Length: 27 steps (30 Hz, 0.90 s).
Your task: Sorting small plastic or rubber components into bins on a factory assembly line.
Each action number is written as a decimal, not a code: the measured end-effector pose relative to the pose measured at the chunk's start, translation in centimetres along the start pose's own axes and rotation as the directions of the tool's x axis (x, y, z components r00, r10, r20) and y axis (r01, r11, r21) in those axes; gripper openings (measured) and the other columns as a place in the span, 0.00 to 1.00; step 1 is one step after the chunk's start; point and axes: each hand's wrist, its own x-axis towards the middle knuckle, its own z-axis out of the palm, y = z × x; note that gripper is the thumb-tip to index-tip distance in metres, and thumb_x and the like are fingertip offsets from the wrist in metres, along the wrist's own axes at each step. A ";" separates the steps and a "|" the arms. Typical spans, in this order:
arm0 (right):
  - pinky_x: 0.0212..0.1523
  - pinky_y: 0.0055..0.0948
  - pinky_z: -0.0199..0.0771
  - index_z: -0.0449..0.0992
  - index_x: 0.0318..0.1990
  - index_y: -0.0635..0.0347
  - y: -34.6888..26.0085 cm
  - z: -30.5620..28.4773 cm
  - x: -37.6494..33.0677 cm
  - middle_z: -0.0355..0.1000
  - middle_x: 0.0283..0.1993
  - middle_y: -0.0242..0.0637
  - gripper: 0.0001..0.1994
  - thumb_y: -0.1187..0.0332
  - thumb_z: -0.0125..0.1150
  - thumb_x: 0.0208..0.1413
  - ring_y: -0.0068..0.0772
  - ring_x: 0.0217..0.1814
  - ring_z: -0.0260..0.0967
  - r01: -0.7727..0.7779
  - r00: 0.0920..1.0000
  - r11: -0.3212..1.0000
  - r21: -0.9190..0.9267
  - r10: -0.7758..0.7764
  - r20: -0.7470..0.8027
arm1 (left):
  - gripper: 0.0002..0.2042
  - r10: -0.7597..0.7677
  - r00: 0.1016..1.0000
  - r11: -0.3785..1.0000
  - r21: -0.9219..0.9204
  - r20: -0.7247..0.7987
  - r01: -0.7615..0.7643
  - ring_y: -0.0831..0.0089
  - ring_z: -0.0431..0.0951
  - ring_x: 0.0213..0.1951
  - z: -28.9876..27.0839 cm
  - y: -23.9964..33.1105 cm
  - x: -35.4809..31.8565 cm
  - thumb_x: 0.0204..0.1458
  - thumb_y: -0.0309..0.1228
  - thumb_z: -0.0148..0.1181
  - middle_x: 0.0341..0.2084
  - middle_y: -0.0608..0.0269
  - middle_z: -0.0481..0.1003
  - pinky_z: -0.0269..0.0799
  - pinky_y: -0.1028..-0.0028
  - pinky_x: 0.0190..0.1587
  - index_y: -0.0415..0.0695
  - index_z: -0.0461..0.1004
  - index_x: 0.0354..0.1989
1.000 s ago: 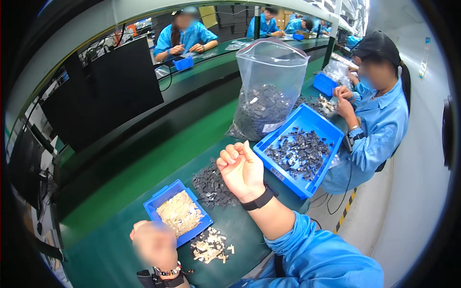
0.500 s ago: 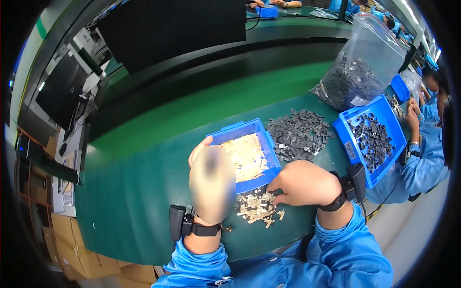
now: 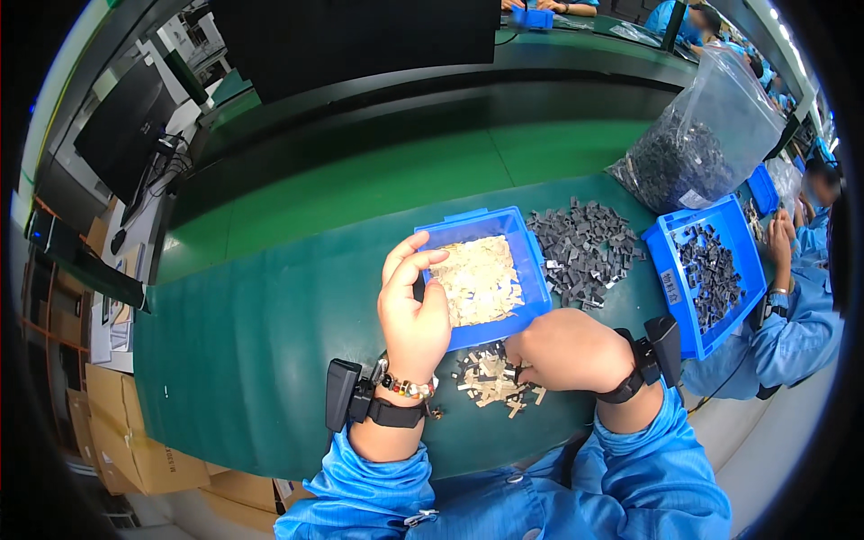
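A blue plastic bin [image 3: 486, 337] full of small pale beige strips [image 3: 477, 279] stands in front of me. At its left wall is my left hand [image 3: 412, 310], its fingers apart and the tips reaching over the rim; I see nothing between them. Just below the bin's near right corner, a loose heap of beige and black pieces [image 3: 490, 378] lies on the table. My right hand [image 3: 567, 351] is down at this heap's right side, fingers curled inward. Its fingertips are mostly hidden, so whatever they pinch does not show.
Small black pieces [image 3: 589, 247] are spread on the green table [image 3: 270, 360] right of the bin. Beyond stands a clear plastic bag [image 3: 693, 153] of dark pieces. Another blue bin [image 3: 675, 288] holds black pieces, near a co-worker [image 3: 801, 297] on the right. Cardboard boxes [image 3: 135, 432] stand at lower left.
My view has shifted, so the table's things sit farther right. My left hand's fingers now reach over the bin's rim with the tips spread. My right hand remains at the heap.
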 end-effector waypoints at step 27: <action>0.30 0.40 0.74 0.80 0.27 0.56 0.8 0.4 -0.3 0.76 0.25 0.42 0.05 0.68 0.60 0.46 0.48 0.31 0.76 0.041 0.998 0.999 0.001 -0.041 0.054 | 0.17 -0.001 0.999 0.996 0.084 0.040 -0.002 0.61 0.68 0.61 -0.3 1.0 0.0 0.44 0.11 0.48 0.56 0.50 0.70 0.58 0.63 0.65 0.39 0.77 0.39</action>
